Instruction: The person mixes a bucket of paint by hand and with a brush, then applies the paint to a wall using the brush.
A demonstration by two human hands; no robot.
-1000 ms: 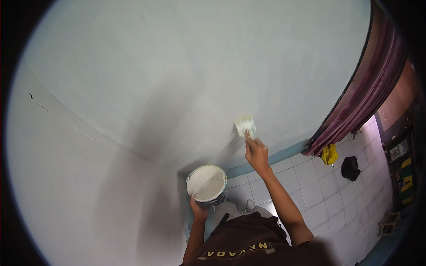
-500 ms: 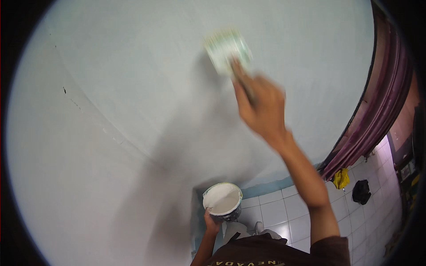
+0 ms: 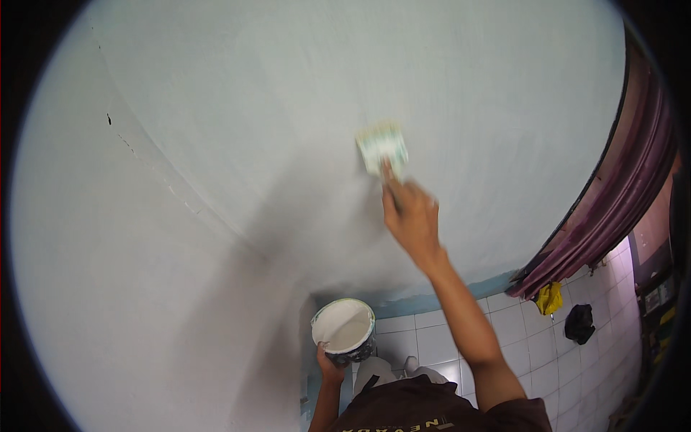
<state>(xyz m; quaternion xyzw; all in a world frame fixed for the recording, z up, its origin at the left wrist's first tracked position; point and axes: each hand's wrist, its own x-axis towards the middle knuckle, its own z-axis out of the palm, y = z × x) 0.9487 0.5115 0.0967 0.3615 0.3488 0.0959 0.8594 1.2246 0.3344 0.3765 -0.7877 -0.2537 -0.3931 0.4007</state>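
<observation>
My right hand (image 3: 413,219) is closed round the handle of a wide paintbrush (image 3: 383,147), one finger stretched along it. The brush is smeared with pale paint, and its bristles point up against the pale wall (image 3: 237,93); slight blur hides whether they touch. Low in front of my body, my left hand (image 3: 330,366) grips a bucket (image 3: 353,353) by its near left side. White paint (image 3: 347,333) shows inside, and the dark outside is splashed with white. Most of the left fingers are hidden by the bucket.
A purple curtain (image 3: 612,194) hangs along the right. White floor tiles (image 3: 437,343) lie below, with a yellow bag (image 3: 548,299) and a black bag (image 3: 579,324) near the curtain's foot. A blue-green band (image 3: 410,306) edges the wall's base. Thin cracks (image 3: 173,191) mark the left wall.
My right hand has drawn the paintbrush downward along the wall, toward my body. The bucket in my left hand sits slightly further left in view, which has shifted a little.
</observation>
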